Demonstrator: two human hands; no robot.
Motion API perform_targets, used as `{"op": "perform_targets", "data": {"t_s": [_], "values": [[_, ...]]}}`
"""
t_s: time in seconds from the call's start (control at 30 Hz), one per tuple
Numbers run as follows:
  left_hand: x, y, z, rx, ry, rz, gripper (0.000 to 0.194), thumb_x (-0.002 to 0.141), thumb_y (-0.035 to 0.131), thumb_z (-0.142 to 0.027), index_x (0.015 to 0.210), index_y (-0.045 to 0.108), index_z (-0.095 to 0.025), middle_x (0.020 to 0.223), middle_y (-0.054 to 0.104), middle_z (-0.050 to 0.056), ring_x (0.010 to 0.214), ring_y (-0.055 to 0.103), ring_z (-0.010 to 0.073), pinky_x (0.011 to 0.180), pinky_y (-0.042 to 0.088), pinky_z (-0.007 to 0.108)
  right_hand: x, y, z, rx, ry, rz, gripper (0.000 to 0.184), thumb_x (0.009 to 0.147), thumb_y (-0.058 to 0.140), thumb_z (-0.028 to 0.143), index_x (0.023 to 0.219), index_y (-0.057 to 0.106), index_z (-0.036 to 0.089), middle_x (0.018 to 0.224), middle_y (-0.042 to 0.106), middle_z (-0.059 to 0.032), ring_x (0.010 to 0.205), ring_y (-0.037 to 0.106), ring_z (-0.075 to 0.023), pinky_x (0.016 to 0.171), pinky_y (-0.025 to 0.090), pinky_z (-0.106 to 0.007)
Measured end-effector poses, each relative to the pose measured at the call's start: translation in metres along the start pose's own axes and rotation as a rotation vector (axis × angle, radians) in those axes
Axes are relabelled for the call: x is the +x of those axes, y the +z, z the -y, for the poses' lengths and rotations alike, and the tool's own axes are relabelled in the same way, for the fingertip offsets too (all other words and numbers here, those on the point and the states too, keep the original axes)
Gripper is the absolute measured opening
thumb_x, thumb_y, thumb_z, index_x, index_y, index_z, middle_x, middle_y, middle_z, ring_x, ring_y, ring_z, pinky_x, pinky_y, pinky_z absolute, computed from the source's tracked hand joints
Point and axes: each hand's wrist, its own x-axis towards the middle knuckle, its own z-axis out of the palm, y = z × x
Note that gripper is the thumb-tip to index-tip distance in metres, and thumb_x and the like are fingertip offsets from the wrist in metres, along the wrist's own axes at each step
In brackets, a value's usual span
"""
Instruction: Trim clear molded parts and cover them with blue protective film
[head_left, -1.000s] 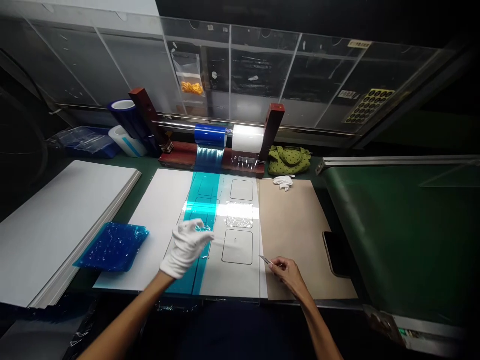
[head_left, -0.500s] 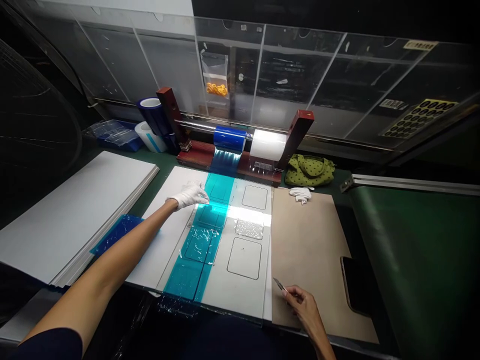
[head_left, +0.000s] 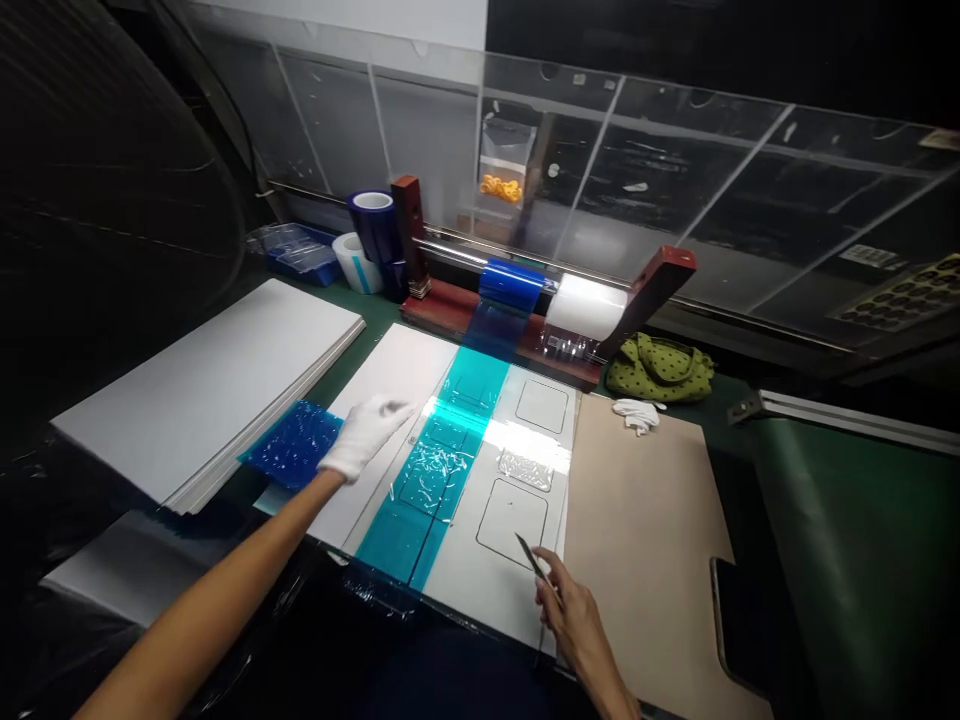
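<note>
My left hand (head_left: 365, 434), in a white glove, hovers over the white sheet (head_left: 390, 400) just left of a teal film strip (head_left: 442, 455), fingers stretched forward and holding nothing I can make out. The strip runs from a blue roll (head_left: 512, 285) on a red-ended holder down across a clear panel (head_left: 525, 470) marked with rounded rectangles. My bare right hand (head_left: 574, 625) rests at the panel's near right edge, pinching a thin metal blade (head_left: 529, 554) that points up-left.
A crumpled blue film sheet (head_left: 294, 445) lies beside a stack of white boards (head_left: 217, 385). Brown paper (head_left: 645, 530), a dark phone (head_left: 750, 625), a green pouch (head_left: 660, 365), a spare white glove (head_left: 637, 413), spare tape rolls (head_left: 367, 240) and a green conveyor (head_left: 862, 540) surround the work.
My left hand pulled back from the far part of the teal strip toward the left, over the white sheet. The view swung left; my right hand and blade shifted onto the panel's edge.
</note>
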Motion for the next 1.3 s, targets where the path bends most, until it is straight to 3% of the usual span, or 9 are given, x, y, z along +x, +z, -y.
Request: {"op": "perform_targets", "data": {"t_s": [0.07, 0.13, 0.27, 0.4, 0.6, 0.73, 0.93, 1.07, 1.3], "values": [[-0.050, -0.008, 0.029, 0.012, -0.154, 0.014, 0.043, 0.078, 0.056, -0.055, 0.061, 0.063, -0.016, 0.056, 0.057, 0.000, 0.058, 0.052, 0.0143, 0.059, 0.039, 0.027, 0.012, 0.019, 0.025, -0.182, -0.161, 0.048, 0.042, 0.091, 0.034, 0.034, 0.128, 0.053, 0.024, 0.080, 0.067, -0.0065, 0.068, 0.063, -0.0187, 0.066, 0.049, -0.027], [-0.102, -0.010, 0.059, 0.010, -0.309, 0.026, 0.047, 0.072, 0.060, -0.056, 0.045, 0.053, -0.019, 0.044, 0.048, -0.002, 0.047, 0.042, 0.0126, 0.051, 0.031, 0.027, 0.027, 0.040, 0.048, -0.389, -0.289, 0.119, 0.044, 0.093, 0.029, 0.024, 0.130, 0.051, 0.027, 0.082, 0.067, -0.0066, 0.071, 0.063, -0.0187, 0.067, 0.047, -0.026], [-0.177, 0.008, 0.100, -0.105, -0.528, 0.050, 0.044, 0.065, 0.063, -0.060, 0.046, 0.056, -0.021, 0.042, 0.049, -0.001, 0.042, 0.042, 0.0147, 0.048, 0.028, 0.027, 0.058, 0.081, 0.090, -0.755, -0.453, 0.261, 0.048, 0.094, 0.028, 0.016, 0.136, 0.042, 0.033, 0.082, 0.066, -0.0042, 0.065, 0.060, -0.0157, 0.058, 0.039, -0.022], [-0.200, 0.041, 0.117, -0.382, -0.548, 0.050, 0.047, 0.067, 0.059, -0.065, 0.077, 0.070, -0.021, 0.071, 0.066, 0.003, 0.067, 0.058, 0.0213, 0.061, 0.040, 0.027, 0.083, 0.114, 0.126, -0.928, -0.534, 0.360, 0.047, 0.095, 0.028, 0.017, 0.138, 0.039, 0.033, 0.088, 0.066, -0.0048, 0.070, 0.062, -0.0162, 0.059, 0.037, -0.023], [-0.199, 0.075, 0.138, -0.643, -0.601, -0.076, 0.050, 0.062, 0.064, -0.066, 0.057, 0.062, -0.016, 0.050, 0.048, -0.001, 0.055, 0.045, 0.0162, 0.055, 0.035, 0.028, 0.102, 0.141, 0.154, -1.061, -0.561, 0.420, 0.045, 0.096, 0.026, 0.018, 0.135, 0.042, 0.033, 0.089, 0.067, -0.0061, 0.070, 0.062, -0.0175, 0.059, 0.038, -0.024], [-0.202, 0.079, 0.145, -0.784, -0.592, -0.088, 0.049, 0.062, 0.067, -0.063, 0.068, 0.067, -0.014, 0.057, 0.052, -0.001, 0.058, 0.046, 0.0146, 0.058, 0.036, 0.027, 0.097, 0.128, 0.142, -1.102, -0.566, 0.425, 0.046, 0.097, 0.023, 0.017, 0.137, 0.041, 0.031, 0.087, 0.067, -0.0070, 0.070, 0.062, -0.0182, 0.058, 0.037, -0.025], [-0.200, 0.076, 0.149, -0.882, -0.585, -0.071, 0.048, 0.060, 0.072, -0.057, 0.074, 0.070, -0.011, 0.062, 0.057, 0.001, 0.059, 0.048, 0.0133, 0.059, 0.037, 0.026, 0.066, 0.063, 0.093, -1.183, -0.478, 0.396, 0.048, 0.095, 0.026, 0.015, 0.137, 0.042, 0.031, 0.085, 0.068, -0.0069, 0.067, 0.063, -0.0180, 0.055, 0.035, -0.025], [-0.202, 0.067, 0.139, -0.890, -0.580, -0.072, 0.045, 0.061, 0.072, -0.054, 0.075, 0.071, -0.012, 0.065, 0.062, 0.003, 0.062, 0.053, 0.0153, 0.061, 0.041, 0.027, 0.044, 0.028, 0.063, -1.156, -0.392, 0.338, 0.050, 0.092, 0.028, 0.012, 0.134, 0.046, 0.033, 0.079, 0.068, -0.0049, 0.064, 0.063, -0.0181, 0.053, 0.034, -0.024], [-0.212, 0.032, 0.102, -0.877, -0.500, -0.131, 0.037, 0.062, 0.075, -0.047, 0.083, 0.072, -0.017, 0.082, 0.071, 0.003, 0.080, 0.062, 0.0207, 0.074, 0.048, 0.028, 0.015, 0.030, 0.050, -0.680, -0.346, 0.132, 0.046, 0.091, 0.030, 0.022, 0.133, 0.048, 0.027, 0.089, 0.070, -0.0050, 0.069, 0.065, -0.0160, 0.063, 0.046, -0.023]]}}
